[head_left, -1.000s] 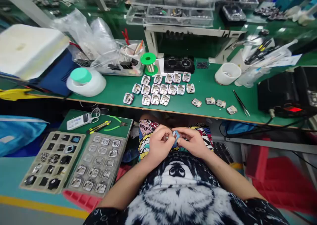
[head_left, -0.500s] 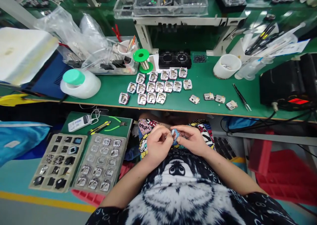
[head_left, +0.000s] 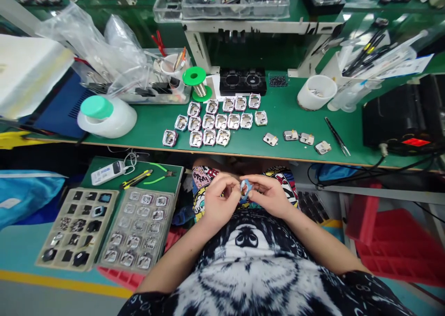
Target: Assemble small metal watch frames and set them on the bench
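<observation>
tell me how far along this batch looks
Looks done: a block of silver square parts laid out in rows on the green bench. In hand: left hand and right hand pinch one small blue piece over the lap. Possibly left: four loose parts and the trays.

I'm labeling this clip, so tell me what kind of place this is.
Probably an electronics assembly workbench in a factory: rows of small metal parts on a green bench, a solder spool, tweezers and compartment trays.
</observation>
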{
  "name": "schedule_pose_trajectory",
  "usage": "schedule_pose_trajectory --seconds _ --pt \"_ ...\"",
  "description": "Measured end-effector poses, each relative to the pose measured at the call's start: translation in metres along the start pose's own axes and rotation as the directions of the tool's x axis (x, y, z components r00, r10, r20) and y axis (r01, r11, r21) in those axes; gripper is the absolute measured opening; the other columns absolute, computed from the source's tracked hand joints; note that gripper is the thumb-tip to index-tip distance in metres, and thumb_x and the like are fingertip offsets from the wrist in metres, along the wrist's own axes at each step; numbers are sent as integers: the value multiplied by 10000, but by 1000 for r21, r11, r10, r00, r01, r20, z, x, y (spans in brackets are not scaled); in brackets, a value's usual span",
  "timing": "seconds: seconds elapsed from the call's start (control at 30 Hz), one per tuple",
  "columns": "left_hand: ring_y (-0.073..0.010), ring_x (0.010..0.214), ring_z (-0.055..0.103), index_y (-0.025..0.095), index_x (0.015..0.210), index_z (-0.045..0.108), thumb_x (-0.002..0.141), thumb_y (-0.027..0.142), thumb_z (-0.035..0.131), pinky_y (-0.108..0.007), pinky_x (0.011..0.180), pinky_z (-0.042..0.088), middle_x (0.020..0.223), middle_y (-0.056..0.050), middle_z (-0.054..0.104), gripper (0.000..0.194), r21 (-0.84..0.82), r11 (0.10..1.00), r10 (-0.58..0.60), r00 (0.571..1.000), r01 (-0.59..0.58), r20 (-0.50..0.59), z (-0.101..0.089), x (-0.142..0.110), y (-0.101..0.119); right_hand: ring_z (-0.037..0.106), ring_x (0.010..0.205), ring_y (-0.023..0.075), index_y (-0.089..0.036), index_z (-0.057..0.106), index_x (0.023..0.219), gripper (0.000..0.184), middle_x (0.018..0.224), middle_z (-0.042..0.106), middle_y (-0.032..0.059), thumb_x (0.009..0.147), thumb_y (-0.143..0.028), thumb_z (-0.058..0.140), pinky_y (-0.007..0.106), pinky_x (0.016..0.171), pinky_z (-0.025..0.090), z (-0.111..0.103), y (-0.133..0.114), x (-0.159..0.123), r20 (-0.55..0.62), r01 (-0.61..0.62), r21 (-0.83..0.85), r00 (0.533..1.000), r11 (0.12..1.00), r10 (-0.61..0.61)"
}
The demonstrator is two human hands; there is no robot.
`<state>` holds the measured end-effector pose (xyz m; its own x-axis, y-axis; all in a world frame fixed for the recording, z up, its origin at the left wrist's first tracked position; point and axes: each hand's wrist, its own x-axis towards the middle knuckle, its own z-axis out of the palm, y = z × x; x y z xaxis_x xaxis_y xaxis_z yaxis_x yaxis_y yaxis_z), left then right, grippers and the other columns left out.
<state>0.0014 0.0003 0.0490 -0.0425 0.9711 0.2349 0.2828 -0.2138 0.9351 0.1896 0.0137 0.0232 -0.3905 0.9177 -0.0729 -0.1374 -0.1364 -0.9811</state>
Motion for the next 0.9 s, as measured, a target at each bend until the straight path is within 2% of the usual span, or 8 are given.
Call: schedule_pose_trajectory --seconds 0.2,0.43,0.6,0.77,0.9 --pt "-122 691 581 213 893 742 941 117 692 -257 624 460 851 3 653 119 65 998 12 997 -16 70 -2 -1 -5 700 847 156 -226 766 1289 329 1091 784 75 967 -295 767 293 782 597 -1 -9 2 41 186 -302 982 935 -183" --pt "-140 745 639 221 901 748 954 118 685 -262 668 487 855 0 680 132 102 994 39 994 -49 101 -6 0 -8 682 836 161 -243 739 1336 364 1069 762 68 972 -268 744 315 790 590 -2 -7 3 94 265 -443 964 857 -249" --pt "-158 781 649 213 863 700 947 95 661 -271 676 466 839 -3 669 150 191 976 80 988 -104 130 -8 1 -8 721 954 213 -258 695 1411 431 1152 781 93 982 -275 741 369 863 592 -5 -5 3 170 355 -563 933 746 -316" --pt "-179 779 609 209 804 615 957 107 621 -321 717 448 821 -13 630 184 310 931 126 968 -191 218 -12 0 -10 757 1051 249 -251 669 1453 471 1222 794 117 993 -307 754 394 911 609 -10 -7 5 247 402 -602 915 690 -318" --pt "-196 754 577 217 787 570 963 107 586 -353 677 423 795 -24 581 208 364 879 190 927 -308 324 -15 -1 -8 766 1046 254 -256 702 1420 441 1196 804 110 989 -325 760 395 923 622 -16 -15 2 319 408 -596 911 691 -262"
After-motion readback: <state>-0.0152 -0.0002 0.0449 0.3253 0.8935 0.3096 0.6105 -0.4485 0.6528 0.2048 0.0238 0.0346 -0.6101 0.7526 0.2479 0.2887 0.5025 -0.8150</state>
